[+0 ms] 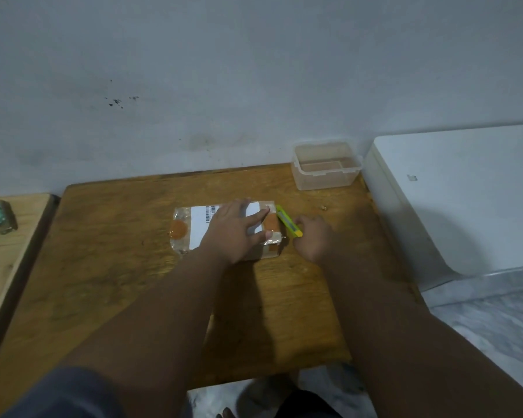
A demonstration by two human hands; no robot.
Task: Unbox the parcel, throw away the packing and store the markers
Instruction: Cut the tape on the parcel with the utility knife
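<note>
A small cardboard parcel (191, 227) wrapped in clear tape, with a white shipping label, lies in the middle of the wooden table (127, 267). My left hand (236, 230) rests flat on its top, fingers spread, covering the right part of the label. My right hand (313, 238) sits just right of the parcel, fingers curled on the near end of a green and yellow utility knife (287, 220) that lies along the parcel's right edge. No markers are visible.
An empty clear plastic container (325, 167) stands at the table's back right corner by the wall. A white appliance (453, 200) sits right of the table. A lighter wooden surface (3, 251) with a small greenish object lies to the left. Marble floor below.
</note>
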